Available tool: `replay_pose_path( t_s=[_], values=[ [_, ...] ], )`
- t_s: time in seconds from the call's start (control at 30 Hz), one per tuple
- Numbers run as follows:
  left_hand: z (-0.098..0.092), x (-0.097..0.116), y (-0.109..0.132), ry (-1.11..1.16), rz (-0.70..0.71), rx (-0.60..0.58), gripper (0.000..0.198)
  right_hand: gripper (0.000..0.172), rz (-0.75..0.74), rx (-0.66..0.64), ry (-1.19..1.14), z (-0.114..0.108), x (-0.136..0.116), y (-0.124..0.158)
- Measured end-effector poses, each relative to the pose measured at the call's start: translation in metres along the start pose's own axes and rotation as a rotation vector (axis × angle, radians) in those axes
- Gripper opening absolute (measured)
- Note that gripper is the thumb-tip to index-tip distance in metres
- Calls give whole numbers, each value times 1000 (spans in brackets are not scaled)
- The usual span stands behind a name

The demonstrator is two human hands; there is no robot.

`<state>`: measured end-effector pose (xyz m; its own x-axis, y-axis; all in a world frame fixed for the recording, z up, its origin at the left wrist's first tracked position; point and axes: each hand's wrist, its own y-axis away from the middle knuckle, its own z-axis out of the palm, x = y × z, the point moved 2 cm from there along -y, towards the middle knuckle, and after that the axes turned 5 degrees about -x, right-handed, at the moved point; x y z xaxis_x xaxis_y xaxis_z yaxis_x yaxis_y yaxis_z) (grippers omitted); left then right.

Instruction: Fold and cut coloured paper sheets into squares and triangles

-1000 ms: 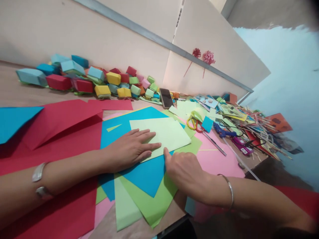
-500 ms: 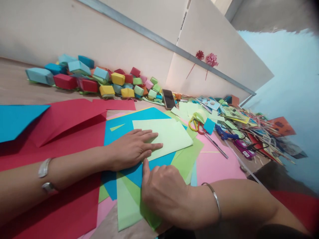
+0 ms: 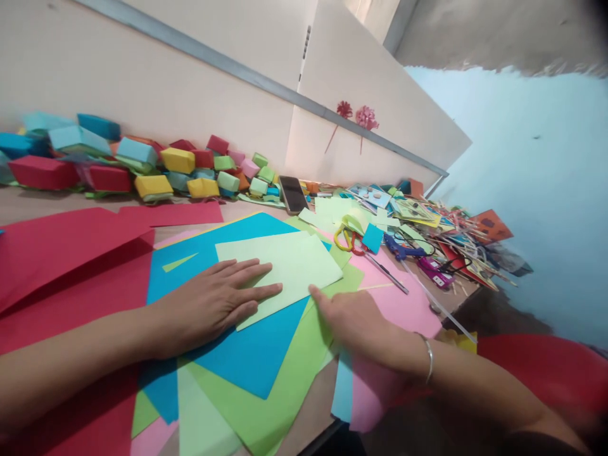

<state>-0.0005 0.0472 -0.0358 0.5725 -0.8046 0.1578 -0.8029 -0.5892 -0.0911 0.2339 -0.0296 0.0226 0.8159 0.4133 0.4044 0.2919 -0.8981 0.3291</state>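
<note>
A pale green sheet of paper, folded flat with a crease along its near edge, lies on a blue sheet. My left hand rests flat on the pale green paper's left half, fingers spread. At the paper's near right edge is my right hand, slightly blurred. Its thumb points out and touches the folded edge, while the other fingers are curled in, with nothing visible in them. Brighter green sheets lie under the blue one, and a thin green scrap sits on it to the left.
Large red sheets cover the left side. Folded paper blocks line the wall beside a phone. To the right lie scissors, a pen, a blue glue gun and pink paper near the table's edge.
My right hand has slid rightward along the paper's near edge, away from my left hand. My left hand stays on the paper. The whole view has shifted, so things appear further left.
</note>
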Motion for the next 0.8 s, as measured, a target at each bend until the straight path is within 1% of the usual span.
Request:
replay_pose_path(
  t_s=[0.03,0.1,0.2,0.27,0.3,0.37,0.43,0.47,0.53,0.6,0.63,0.73,0.8],
  values=[
    [0,0,0,-2,-5,3,42,58,70,-33,9,5,13,1],
    [1,1,1,-10,-6,10,43,60,151,-63,21,14,36,2],
    [0,2,2,-11,10,37,43,53,266,-72,15,21,61,6],
    [-2,1,2,-4,20,61,42,45,323,-70,2,22,70,9],
    [-2,1,2,-3,26,66,41,42,333,-44,-4,21,72,10],
    [-3,1,2,-14,33,60,42,40,304,86,-5,18,69,10],
    [-3,4,2,-39,26,50,43,39,182,278,10,12,55,8],
    [-4,6,2,-55,16,52,44,37,77,367,25,8,45,6],
    [-6,12,2,-89,-21,80,46,31,-165,491,66,0,21,1],
    [-9,21,3,-116,-56,108,49,30,-365,563,120,-9,0,-5],
    [-10,25,3,-125,-73,116,52,31,-432,587,151,-13,-9,-8],
    [-13,31,3,-128,-111,143,56,34,-545,632,243,-22,-25,-15],
    [-14,30,3,-118,-133,184,57,32,-567,653,291,-23,-28,-18]
  ],
)
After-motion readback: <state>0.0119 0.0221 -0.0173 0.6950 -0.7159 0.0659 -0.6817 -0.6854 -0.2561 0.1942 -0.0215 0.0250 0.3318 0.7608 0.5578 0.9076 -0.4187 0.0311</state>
